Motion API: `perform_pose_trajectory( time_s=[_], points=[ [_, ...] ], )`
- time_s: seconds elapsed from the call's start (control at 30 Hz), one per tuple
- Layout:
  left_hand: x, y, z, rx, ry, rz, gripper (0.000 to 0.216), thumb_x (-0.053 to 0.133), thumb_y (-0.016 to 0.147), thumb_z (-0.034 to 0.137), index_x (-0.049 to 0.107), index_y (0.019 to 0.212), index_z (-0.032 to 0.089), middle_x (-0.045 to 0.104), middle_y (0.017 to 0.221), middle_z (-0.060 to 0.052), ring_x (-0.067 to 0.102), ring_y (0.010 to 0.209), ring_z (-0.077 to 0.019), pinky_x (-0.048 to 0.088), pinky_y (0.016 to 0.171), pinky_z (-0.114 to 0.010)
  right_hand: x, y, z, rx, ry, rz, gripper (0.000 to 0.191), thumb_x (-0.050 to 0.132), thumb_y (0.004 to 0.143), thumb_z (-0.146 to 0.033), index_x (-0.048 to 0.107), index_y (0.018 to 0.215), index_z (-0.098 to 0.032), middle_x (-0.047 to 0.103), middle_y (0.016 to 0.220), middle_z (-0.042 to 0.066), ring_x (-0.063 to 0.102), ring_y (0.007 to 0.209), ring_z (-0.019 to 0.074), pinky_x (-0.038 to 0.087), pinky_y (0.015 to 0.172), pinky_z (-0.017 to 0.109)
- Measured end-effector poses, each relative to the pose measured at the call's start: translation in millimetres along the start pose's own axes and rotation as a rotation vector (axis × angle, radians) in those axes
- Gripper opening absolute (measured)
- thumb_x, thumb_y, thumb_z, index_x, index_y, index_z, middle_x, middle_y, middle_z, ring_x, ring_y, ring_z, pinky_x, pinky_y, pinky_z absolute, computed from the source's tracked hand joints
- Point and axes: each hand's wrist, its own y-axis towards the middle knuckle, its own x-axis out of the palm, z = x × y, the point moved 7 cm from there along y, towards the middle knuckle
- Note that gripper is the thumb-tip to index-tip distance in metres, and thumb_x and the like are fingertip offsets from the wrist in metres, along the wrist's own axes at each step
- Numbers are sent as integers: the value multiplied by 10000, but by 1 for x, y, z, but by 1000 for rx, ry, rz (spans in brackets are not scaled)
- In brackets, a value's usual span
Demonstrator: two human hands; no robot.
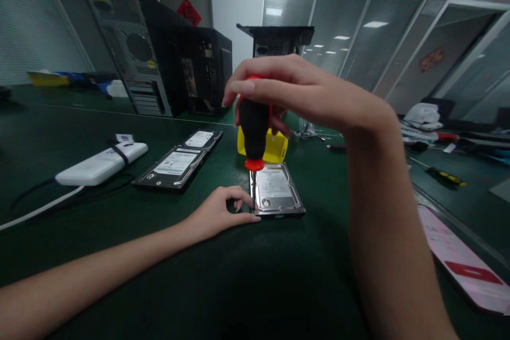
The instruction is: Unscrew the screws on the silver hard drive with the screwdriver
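Observation:
A hard drive (277,188) lies flat on the green table with its label facing up. My left hand (225,207) grips its near-left corner, thumb along the front edge and fingers at the left side. My right hand (274,82) is closed over the top of a black and red screwdriver (255,125), which stands nearly upright. The shaft runs down to the drive's near-left corner, where its tip meets the corner close to my left fingertips; the screw itself cannot be made out. Just behind the drive sits a yellow bin (274,146), partly hidden by the screwdriver.
Two more hard drives (175,164) lie to the left, beside a white power adapter (103,164) with cables. Open computer cases (159,58) stand at the back. On the right are a phone (462,260), a yellow-black screwdriver (442,174) and other tools.

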Motion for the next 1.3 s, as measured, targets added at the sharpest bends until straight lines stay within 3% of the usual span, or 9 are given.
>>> perform_pose_trajectory(
  time_s=[0.23,0.43,0.57,0.87,1.07,1.3],
  points=[
    [0,-1,4,-10,-13,-14,333,825,747,475,797,912,187,550,781,14,544,791,-193,432,780,-320,1,4,0,-9,-11,13,226,510,1014,-410,619,1137,-255,679,1213,19,679,1024,146,531,638,151],
    [-1,-1,2,-24,-17,-4,352,839,718,493,781,894,193,600,837,-3,553,822,-207,423,794,-326,0,4,-2,-26,-20,-6,187,534,1005,-410,624,1017,-247,702,1054,-4,688,897,115,527,618,147],
    [-3,-2,1,-30,3,25,367,847,706,502,770,878,187,573,820,5,534,785,-196,414,770,-315,0,4,-2,-41,-19,-10,188,536,1011,-401,629,1007,-239,700,992,-18,687,944,113,511,630,138],
    [-6,-3,3,-14,26,75,356,860,694,488,764,853,184,557,825,8,511,772,-188,405,761,-310,-1,6,-4,-92,11,33,168,575,1010,-326,664,1072,-198,686,1108,-27,661,1009,106,476,632,127],
    [-6,-3,2,-12,19,69,355,836,723,510,770,846,184,526,788,19,522,755,-182,411,757,-312,-1,6,1,-99,-4,37,213,525,1033,-357,662,1022,-195,672,978,-47,647,914,91,453,608,155],
    [-3,-2,2,7,34,21,363,837,727,499,766,903,190,642,870,-15,591,857,-219,473,833,-357,-1,4,2,-75,39,41,199,523,1011,-335,679,1047,-216,697,1073,-46,658,981,106,520,715,170]
  ],
)
